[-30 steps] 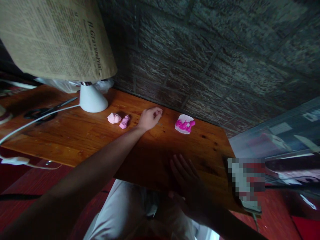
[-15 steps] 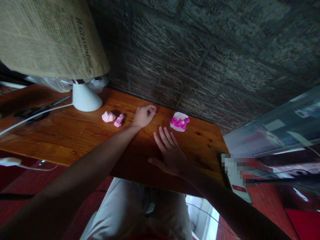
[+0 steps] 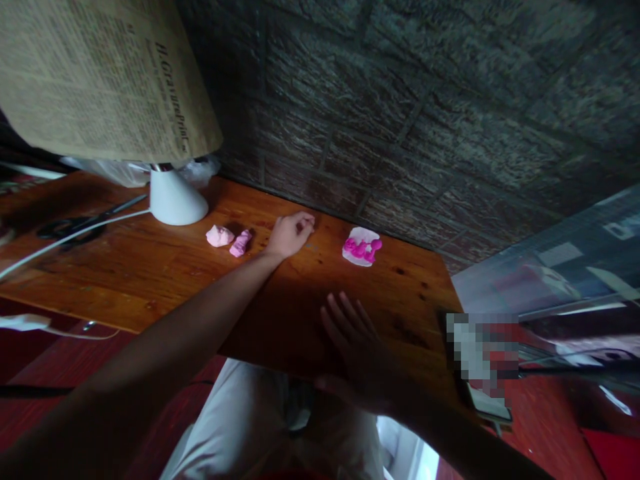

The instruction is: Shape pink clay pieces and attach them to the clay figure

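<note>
Quietly, a person's left hand [image 3: 290, 235] lay toward the back of a wooden surface [image 3: 175, 273], its fingers curled in near the thumb; whether they held anything could not be told. The right hand [image 3: 363, 357] was stretched palm down at the near edge, fingers straight and slightly apart, with no object in them; in the shadow, contact with the wood could not be judged.

Beyond its fingertips, near the wall [image 3: 400, 133], a flat pale piece [image 3: 367, 233] lay on the surface with bright pink bits [image 3: 361, 250] across it. To the left of the left hand sat two lumps just beside each other, a pale pink lump [image 3: 220, 235] and a deeper pink lump [image 3: 241, 243]. A lamp [image 3: 177, 200] with a newsprint shade stood near them, and dark-handled scissors [image 3: 70, 229] lay farther left, crossed by a white cord [image 3: 120, 218].
</note>
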Tool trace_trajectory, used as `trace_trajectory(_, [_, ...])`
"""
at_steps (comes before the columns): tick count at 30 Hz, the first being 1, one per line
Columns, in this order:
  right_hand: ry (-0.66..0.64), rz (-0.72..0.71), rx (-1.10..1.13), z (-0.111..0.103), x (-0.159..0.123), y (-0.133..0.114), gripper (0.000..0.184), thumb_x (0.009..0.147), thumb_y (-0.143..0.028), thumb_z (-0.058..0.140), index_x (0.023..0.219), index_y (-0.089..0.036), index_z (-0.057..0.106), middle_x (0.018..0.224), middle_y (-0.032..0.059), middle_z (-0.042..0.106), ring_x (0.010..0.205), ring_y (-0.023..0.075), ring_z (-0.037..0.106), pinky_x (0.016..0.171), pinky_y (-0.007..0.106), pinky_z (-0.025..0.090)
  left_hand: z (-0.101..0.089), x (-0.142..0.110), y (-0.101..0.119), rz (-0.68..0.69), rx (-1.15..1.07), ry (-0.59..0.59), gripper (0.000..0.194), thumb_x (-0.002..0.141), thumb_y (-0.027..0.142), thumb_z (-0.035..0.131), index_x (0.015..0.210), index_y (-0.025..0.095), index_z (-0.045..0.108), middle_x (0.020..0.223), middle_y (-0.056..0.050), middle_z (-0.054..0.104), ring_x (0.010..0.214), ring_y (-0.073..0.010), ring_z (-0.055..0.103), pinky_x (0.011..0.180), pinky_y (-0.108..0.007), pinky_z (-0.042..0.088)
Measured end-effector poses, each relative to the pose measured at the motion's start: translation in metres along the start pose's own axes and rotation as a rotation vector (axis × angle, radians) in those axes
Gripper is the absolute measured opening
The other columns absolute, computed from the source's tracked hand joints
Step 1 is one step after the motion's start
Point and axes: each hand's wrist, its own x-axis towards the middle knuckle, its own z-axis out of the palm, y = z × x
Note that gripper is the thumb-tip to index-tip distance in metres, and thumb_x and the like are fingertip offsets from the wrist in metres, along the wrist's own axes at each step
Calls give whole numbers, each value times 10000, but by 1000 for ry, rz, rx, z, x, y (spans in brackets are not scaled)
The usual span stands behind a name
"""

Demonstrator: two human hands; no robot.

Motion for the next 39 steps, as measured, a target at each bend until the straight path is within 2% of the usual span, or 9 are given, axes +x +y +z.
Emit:
trace_trajectory(7, [71, 120, -49, 8, 85, 17, 987, 929, -749, 449, 1603, -47, 285, 1692, 254, 129, 1594, 366, 49, 1267, 592, 163, -1, -1, 2, -19, -17, 21, 227, 886, 256, 539, 974, 165, 728, 831, -51, 802, 774, -191, 747, 814, -290, 558])
trace_trajectory(10, [89, 108, -54, 10, 102, 21, 955, 952, -729, 422, 1624, -77, 231, 1704, 229, 92, 1598, 337, 10, 1268, 591, 155, -3, -1, 4, -32, -18, 31, 227, 886, 263, 548, 984, 167, 730, 838, -52, 806, 795, -197, 754, 832, -295, 559])
trace_trajectory(13, [88, 108, -34, 7, 83, 14, 971, 937, -744, 436, 1611, -66, 267, 1699, 241, 125, 1598, 341, 31, 1268, 587, 164, -4, -1, 5, -38, -12, 26, 224, 886, 261, 548, 972, 165, 732, 824, -53, 806, 793, -202, 756, 848, -305, 559])
trace_trajectory(21, [40, -6, 8, 2, -15, -8, 1025, 921, -747, 459, 1639, -82, 153, 1694, 220, 198, 1594, 366, 69, 1235, 632, 253, -1, 0, 4, -32, -25, 14, 215, 876, 234, 539, 952, 158, 725, 821, -53, 803, 765, -189, 747, 821, -289, 560])
trace_trajectory(24, [38, 6, -16, 4, 6, -3, 965, 937, -721, 461, 1619, -73, 245, 1686, 224, 218, 1595, 362, 73, 1243, 632, 228, -1, 0, 4, -30, -27, 14, 214, 872, 239, 543, 951, 160, 725, 813, -51, 802, 764, -191, 745, 810, -287, 558])
trace_trajectory(27, [57, 58, -39, 7, 57, 9, 965, 928, -740, 460, 1607, -77, 288, 1692, 230, 184, 1596, 356, 74, 1263, 612, 166, -2, -1, 4, -44, -34, 25, 221, 886, 269, 545, 959, 166, 726, 806, -49, 801, 767, -193, 747, 809, -286, 555])
trace_trajectory(32, [79, 123, -35, 12, 126, 26, 942, 972, -700, 416, 1631, -64, 193, 1708, 225, 77, 1598, 335, -5, 1271, 589, 142, -4, 0, 4, -78, -71, 34, 244, 896, 310, 548, 963, 159, 728, 800, -56, 797, 738, -194, 740, 790, -285, 559])
trace_trajectory(35, [51, 94, -21, 9, 120, 22, 929, 976, -691, 420, 1629, -65, 203, 1704, 228, 113, 1598, 336, 23, 1273, 580, 149, -4, 0, 4, -78, -70, 37, 220, 892, 292, 547, 946, 171, 723, 795, -44, 797, 747, -189, 742, 798, -281, 559])
trace_trajectory(39, [-18, 40, -20, 2, 59, 4, 941, 948, -722, 441, 1606, -65, 291, 1684, 245, 201, 1592, 355, 101, 1267, 593, 182, -3, 0, 4, -68, -74, 32, 207, 891, 255, 545, 953, 167, 721, 815, -47, 802, 774, -185, 747, 824, -282, 557])
